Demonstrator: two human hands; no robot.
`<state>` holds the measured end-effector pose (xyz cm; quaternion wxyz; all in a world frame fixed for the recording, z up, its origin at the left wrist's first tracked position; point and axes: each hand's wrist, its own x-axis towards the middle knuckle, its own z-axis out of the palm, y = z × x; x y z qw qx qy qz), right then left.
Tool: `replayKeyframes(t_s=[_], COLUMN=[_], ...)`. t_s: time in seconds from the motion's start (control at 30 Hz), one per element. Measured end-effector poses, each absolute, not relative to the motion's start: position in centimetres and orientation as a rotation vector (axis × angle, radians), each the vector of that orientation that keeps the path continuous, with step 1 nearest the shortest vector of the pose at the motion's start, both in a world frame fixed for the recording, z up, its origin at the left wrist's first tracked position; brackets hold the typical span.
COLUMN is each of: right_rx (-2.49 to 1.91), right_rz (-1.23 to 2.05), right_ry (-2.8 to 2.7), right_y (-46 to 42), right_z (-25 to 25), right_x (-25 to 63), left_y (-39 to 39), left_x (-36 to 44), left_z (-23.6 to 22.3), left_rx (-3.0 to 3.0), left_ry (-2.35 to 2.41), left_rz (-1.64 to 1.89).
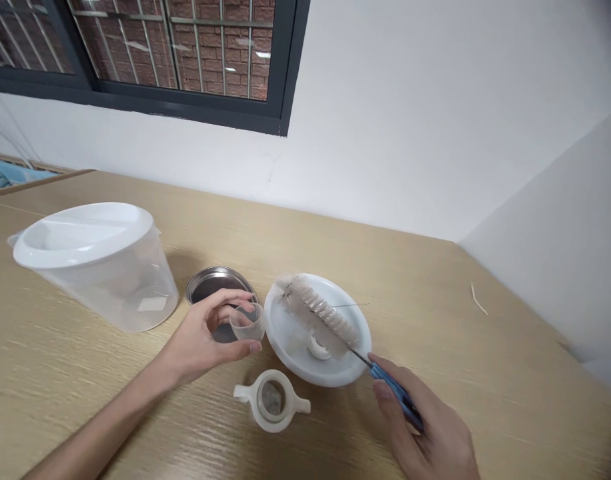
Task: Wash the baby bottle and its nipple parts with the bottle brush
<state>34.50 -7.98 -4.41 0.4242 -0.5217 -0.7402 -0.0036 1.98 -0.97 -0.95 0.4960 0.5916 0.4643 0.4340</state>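
Between the thumb and fingers of my left hand (205, 337) is a small clear plastic cup (248, 323), its rim facing up. My right hand (425, 423) grips the blue handle of a bottle brush (330, 319), whose pale bristles point up and left. The bristles lie over a white bowl (353, 357), and a curved white piece (318, 347) shows inside it. In front of the bowl a two-handled, cream-coloured strainer (272, 401) rests on the table. Behind my left fingers sits a round metal dish (221, 273), partly hidden by the hand.
A translucent plastic pitcher (130, 293) with a white lid stands at the left of the wooden table (335, 240). A short, thin pale strip (478, 299) lies to the right. White walls (385, 120) and a barred window (185, 50) border the back.
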Motion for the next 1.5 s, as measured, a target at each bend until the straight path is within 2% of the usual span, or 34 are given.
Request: replayKeyframes(t_s=[0.4,0.63,0.8,1.5], right_rx=[-1.297,-1.303,-1.287,-1.327], right_rz=[-0.013,-0.016,-0.024,-0.018], right_ry=[-1.847,-1.851,-1.86,-1.843], right_y=[-7.9,-8.0,-8.0,-8.2], right_z=[-4.4,-4.4,-4.4,-4.2], right_x=[34.4,34.5,34.5,34.2], left_y=[-0.9,-0.9,-1.0,-0.7], left_x=[2.3,2.0,1.9,2.3], left_z=[-1.4,-0.7,-0.8,-1.5], left_rx=[1.437,1.714,1.805,1.551], left_ry=[0.978,1.233,1.247,1.075], left_rz=[1.162,1.15,1.141,1.167])
